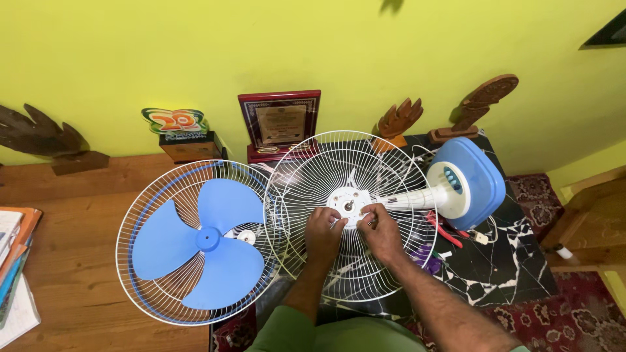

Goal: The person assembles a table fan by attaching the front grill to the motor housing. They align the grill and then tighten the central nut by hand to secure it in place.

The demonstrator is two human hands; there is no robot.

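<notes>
Rear fan guard (345,215), white wire, lies flat on the black marble-pattern table (515,261), mounted on the motor hub (349,204) of a fan lying on its side. I see my left hand (324,233) with fingers curled, pinching at the lower left edge of the hub plate; what it grips I cannot tell. My right hand (380,229) is also curled, fingertips at the hub's right edge, pinching a small metal piece, likely a screw. Fan's blue base (469,182) is to the right. Front guard with blue three-blade propeller (208,240) sits just left, overlapping the rear guard's rim. Red-handled pliers (447,234) lie near the base.
</notes>
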